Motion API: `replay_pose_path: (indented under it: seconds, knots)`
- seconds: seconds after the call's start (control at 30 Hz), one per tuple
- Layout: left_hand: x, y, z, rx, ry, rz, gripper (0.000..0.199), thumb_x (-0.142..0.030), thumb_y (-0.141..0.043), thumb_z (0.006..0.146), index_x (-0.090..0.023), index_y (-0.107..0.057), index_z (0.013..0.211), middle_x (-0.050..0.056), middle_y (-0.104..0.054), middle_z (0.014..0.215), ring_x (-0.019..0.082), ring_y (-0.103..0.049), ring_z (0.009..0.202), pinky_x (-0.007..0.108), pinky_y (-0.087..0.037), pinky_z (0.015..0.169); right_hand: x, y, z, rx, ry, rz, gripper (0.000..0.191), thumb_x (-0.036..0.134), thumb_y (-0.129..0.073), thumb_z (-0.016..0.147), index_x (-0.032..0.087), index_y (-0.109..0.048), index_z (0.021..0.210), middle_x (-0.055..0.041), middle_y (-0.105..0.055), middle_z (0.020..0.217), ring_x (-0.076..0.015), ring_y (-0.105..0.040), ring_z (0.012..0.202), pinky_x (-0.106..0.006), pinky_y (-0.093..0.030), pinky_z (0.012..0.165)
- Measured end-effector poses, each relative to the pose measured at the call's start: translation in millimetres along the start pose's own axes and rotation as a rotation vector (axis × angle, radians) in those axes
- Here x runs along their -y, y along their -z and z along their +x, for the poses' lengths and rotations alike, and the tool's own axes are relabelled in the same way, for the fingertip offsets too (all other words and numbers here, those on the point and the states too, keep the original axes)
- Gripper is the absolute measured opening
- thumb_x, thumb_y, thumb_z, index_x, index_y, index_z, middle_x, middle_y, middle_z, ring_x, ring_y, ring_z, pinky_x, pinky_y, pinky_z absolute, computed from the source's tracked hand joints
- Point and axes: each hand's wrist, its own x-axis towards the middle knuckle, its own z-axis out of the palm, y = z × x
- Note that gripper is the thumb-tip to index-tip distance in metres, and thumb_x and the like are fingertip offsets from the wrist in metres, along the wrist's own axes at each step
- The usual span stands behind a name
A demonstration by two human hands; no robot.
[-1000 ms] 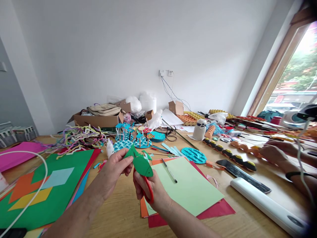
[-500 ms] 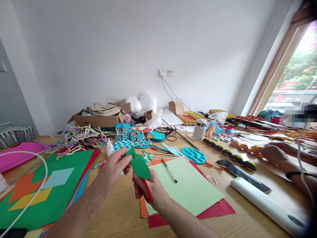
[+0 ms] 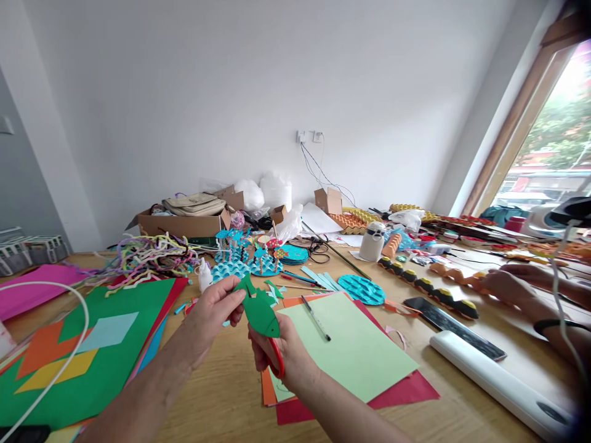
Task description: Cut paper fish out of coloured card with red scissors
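A green paper fish (image 3: 262,315) with a drawn eye and gill line is held up over the table. My left hand (image 3: 220,306) pinches its tail end between thumb and fingers. Red-handled scissors (image 3: 276,359) are in my right hand (image 3: 285,352), whose fingers are closed round the handles, just below and right of the fish. The scissor blades are hidden behind the paper. Beneath and right of my right hand lies a light green sheet (image 3: 355,351) on orange and red sheets, with a pen (image 3: 316,318) on top.
Green sheets (image 3: 124,320) with coloured pieces lie left, below pipe cleaners (image 3: 157,255). A glue bottle (image 3: 204,275) and blue fish models (image 3: 233,246) stand behind my hands. Right are a phone (image 3: 455,327), a white long case (image 3: 498,384) and another person's hands (image 3: 512,289).
The green fish has tilted slightly, and its head end has shifted a little downward. Both my hands keep nearly the same place and grip.
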Motion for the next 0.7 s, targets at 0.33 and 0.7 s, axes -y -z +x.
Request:
replay_pose_path:
  seconds: [0.33,0.7]
  knots:
    - [5.6,-0.1,1.7,-0.058,-0.064,0.014,0.018,-0.034,-0.052,0.078,-0.02,-0.05,0.065,-0.005,-0.047,0.055,0.011,-0.041,0.052,0.021,-0.035,0.049,-9.5,1.9,4.9,0.042,0.051,0.06,0.019,0.035,-0.053,0.064,0.018,-0.048,0.061,0.0078,-0.045,0.033,-0.0054,-0.038,0.027,-0.015,-0.029,0.029]
    - [4.3,-5.1,1.0,-0.07,0.004,-0.082,0.017,-0.036,-0.056,0.074,-0.019,-0.053,0.069,-0.003,-0.053,0.062,0.011,-0.046,0.054,0.023,-0.039,0.052,-1.4,-2.5,-1.2,-0.002,0.043,0.081,0.02,0.037,-0.053,0.062,0.018,-0.047,0.061,0.0083,-0.043,0.034,-0.0061,-0.039,0.03,-0.017,-0.03,0.032]
